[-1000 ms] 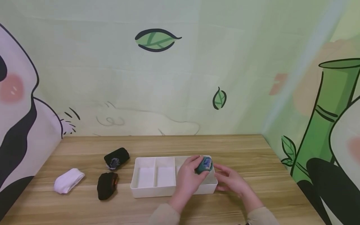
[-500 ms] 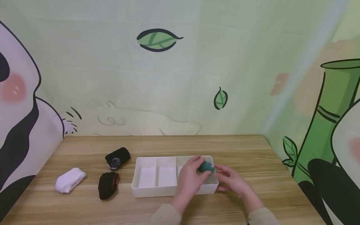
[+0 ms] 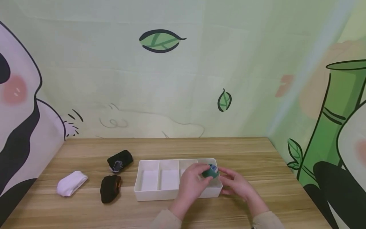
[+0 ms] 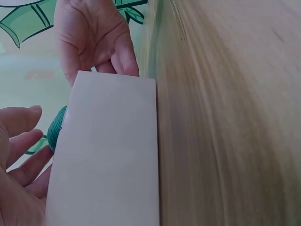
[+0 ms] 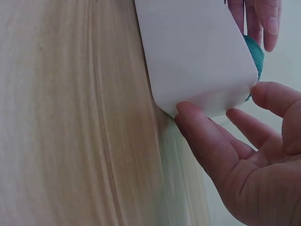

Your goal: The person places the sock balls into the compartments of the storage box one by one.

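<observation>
A rolled teal sock [image 3: 211, 172] with a blue and pale patch sits in the right-end compartment of the white divided box [image 3: 155, 195], bulging above the rim. My left hand [image 3: 193, 181] reaches over the box, thumb and fingertips right beside the sock. In the left wrist view, a gap shows between that thumb and the teal sock [image 4: 57, 128]. My right hand [image 3: 235, 183] touches the box's right end wall with loosely bent fingers. The right wrist view shows its fingertips [image 5: 190, 110] against the white end wall [image 5: 207, 101].
Left of the box lie a rolled black sock with a grey patch [image 3: 120, 161], a black one with orange-brown trim [image 3: 110, 189] and a white one [image 3: 71, 183]. The wooden table [image 3: 243, 149] ends at a printed cloth backdrop [image 3: 183, 79].
The teal sock has gone lower into the right compartment and turned a little. My left hand's fingers have loosened from it. My right hand has stayed at the box's end.
</observation>
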`<state>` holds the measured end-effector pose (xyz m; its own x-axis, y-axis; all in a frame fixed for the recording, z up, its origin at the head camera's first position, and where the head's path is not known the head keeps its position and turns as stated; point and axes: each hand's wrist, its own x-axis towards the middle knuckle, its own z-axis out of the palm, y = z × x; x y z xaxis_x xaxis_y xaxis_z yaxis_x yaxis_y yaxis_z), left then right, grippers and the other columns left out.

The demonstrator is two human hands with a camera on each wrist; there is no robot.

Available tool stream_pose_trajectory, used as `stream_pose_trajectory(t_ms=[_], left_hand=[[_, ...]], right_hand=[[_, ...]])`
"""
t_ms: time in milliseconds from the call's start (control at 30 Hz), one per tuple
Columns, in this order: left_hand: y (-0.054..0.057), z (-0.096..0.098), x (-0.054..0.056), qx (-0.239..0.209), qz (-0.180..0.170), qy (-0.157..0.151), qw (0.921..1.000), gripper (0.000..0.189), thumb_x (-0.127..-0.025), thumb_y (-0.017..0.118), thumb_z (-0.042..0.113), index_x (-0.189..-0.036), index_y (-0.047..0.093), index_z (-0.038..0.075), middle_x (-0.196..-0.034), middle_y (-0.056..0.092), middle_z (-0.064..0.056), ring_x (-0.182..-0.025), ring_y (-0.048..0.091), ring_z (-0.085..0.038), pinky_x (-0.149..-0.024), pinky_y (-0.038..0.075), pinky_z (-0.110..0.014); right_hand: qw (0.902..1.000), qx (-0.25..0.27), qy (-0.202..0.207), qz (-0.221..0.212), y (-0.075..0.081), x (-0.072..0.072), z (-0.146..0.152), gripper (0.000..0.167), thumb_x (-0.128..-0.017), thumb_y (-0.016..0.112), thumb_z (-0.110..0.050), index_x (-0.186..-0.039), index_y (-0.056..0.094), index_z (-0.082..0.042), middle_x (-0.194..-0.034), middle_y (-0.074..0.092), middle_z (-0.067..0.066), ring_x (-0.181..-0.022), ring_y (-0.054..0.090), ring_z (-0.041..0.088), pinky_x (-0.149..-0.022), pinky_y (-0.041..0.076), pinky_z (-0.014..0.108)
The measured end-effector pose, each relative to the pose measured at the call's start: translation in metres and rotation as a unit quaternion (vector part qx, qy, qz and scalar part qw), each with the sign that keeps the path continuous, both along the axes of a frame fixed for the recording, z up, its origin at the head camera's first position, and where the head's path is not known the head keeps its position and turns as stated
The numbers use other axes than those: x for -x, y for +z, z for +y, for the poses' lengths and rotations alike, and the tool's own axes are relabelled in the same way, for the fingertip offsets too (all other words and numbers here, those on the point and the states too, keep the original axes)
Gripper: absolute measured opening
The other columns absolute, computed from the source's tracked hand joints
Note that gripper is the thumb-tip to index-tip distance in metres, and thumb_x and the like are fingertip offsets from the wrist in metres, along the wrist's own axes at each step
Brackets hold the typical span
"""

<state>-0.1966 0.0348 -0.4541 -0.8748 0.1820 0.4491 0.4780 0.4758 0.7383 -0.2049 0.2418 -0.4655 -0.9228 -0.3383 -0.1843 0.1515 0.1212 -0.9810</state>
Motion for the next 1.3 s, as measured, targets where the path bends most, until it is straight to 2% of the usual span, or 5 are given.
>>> stream_pose_trajectory(t_ms=[200,400,467,800,1300], left_hand=[[-0.001,-0.002,0.000,0.018,0.004,-0.005,0.9998,0.032,-0.079,0.083,0.011,-0.110,0.076,0.006,-0.109,0.073,-0.005,-0.099,0.066,-0.020,-0.087,0.053,-0.035],[-0.002,-0.003,-0.001,0.092,-0.001,-0.024,0.9954,0.029,-0.080,0.081,0.015,-0.107,0.077,0.007,-0.106,0.074,-0.004,-0.102,0.067,-0.021,-0.091,0.051,-0.035],[-0.001,-0.003,-0.002,0.102,-0.002,-0.024,0.9945,0.030,-0.080,0.081,0.016,-0.108,0.077,0.007,-0.109,0.073,-0.004,-0.105,0.066,-0.022,-0.092,0.051,-0.036],[0.002,-0.004,-0.004,0.069,0.017,-0.007,0.9975,0.034,-0.080,0.082,0.015,-0.112,0.074,0.005,-0.110,0.072,-0.007,-0.106,0.065,-0.024,-0.093,0.051,-0.039],[0.004,-0.017,-0.011,0.012,0.022,-0.006,0.9997,0.044,-0.080,0.082,0.016,-0.121,0.069,0.005,-0.111,0.070,-0.007,-0.104,0.064,-0.023,-0.093,0.050,-0.040]], right_hand=[[1.0000,0.001,-0.001,-0.003,-0.001,0.000,0.000,0.062,-0.101,0.057,-0.014,-0.150,0.027,0.009,-0.140,0.045,0.034,-0.112,0.060,0.030,-0.085,0.055,0.047],[1.0000,-0.002,-0.005,-0.003,-0.003,0.000,-0.001,0.060,-0.101,0.057,-0.012,-0.149,0.028,0.010,-0.134,0.051,0.030,-0.109,0.061,0.029,-0.084,0.056,0.047],[0.9999,-0.003,-0.009,-0.003,-0.003,0.000,-0.002,0.059,-0.101,0.056,-0.012,-0.149,0.029,0.010,-0.134,0.051,0.030,-0.109,0.061,0.029,-0.084,0.056,0.047],[0.9998,-0.007,-0.017,-0.005,-0.003,0.001,-0.002,0.057,-0.101,0.055,-0.010,-0.149,0.030,0.009,-0.138,0.046,0.034,-0.112,0.059,0.030,-0.084,0.056,0.046],[0.9998,-0.011,-0.018,-0.001,-0.001,0.000,-0.001,0.058,-0.101,0.056,-0.010,-0.150,0.030,0.008,-0.134,0.048,0.034,-0.110,0.060,0.031,-0.084,0.056,0.048]])
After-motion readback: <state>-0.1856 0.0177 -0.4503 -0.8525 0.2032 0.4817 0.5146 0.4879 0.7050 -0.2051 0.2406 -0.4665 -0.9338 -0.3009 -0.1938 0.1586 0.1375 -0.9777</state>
